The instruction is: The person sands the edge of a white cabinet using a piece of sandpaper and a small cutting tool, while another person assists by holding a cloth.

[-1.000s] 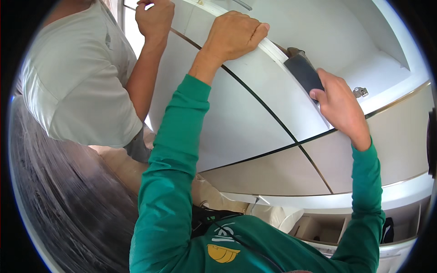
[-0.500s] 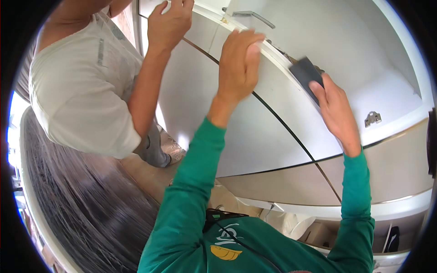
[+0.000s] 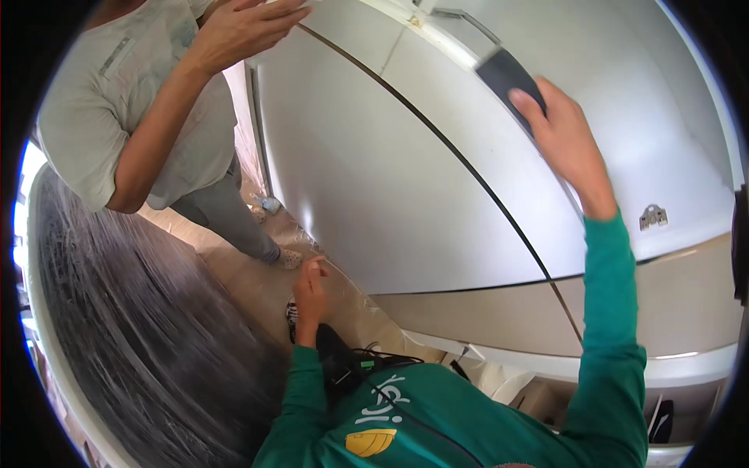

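Observation:
My right hand [image 3: 566, 136] grips a dark grey rectangular block [image 3: 511, 82], thumb on its near face. The block lies along the white edge of the cabinet front [image 3: 437, 43], just below a metal bar handle [image 3: 468, 23]. Its face against the edge is hidden. My left hand [image 3: 310, 292] is down by my waist, away from the cabinet, with its fingers curled in. Nothing shows in it.
At the left stands a person [image 3: 156, 101] in a light shirt, both arms raised near the cabinet. Beside me lies a plastic-wrapped dark surface [image 3: 148, 335]. A hinge plate [image 3: 653, 217] sits on the white panel. Open compartments [image 3: 686, 413] are at lower right.
My left hand has left the cabinet edge and dropped to my waist. My right hand has slid the block up and left along the edge. The other person has shifted left.

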The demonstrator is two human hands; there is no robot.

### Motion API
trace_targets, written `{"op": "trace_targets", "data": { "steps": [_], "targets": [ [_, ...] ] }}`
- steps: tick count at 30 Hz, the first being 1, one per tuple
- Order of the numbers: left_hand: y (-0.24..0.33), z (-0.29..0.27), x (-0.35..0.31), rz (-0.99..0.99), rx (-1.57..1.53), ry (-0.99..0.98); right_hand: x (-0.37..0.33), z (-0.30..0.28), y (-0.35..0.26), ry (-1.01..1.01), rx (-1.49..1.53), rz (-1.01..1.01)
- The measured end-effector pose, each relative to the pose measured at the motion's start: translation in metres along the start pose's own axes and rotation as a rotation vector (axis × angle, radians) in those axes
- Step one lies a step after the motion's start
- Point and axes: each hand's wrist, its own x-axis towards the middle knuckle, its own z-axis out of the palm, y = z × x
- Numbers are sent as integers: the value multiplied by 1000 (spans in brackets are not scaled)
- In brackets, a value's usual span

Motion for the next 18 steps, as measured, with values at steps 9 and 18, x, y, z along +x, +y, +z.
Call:
{"op": "trace_targets", "data": {
  "steps": [9,18],
  "targets": [
    [-71,-80,-38,-153,66,139,-73,-13,25,135,44,6],
    [-72,-101,-35,-193,100,101,-53,-3,16,136,107,-27]
  ]
}}
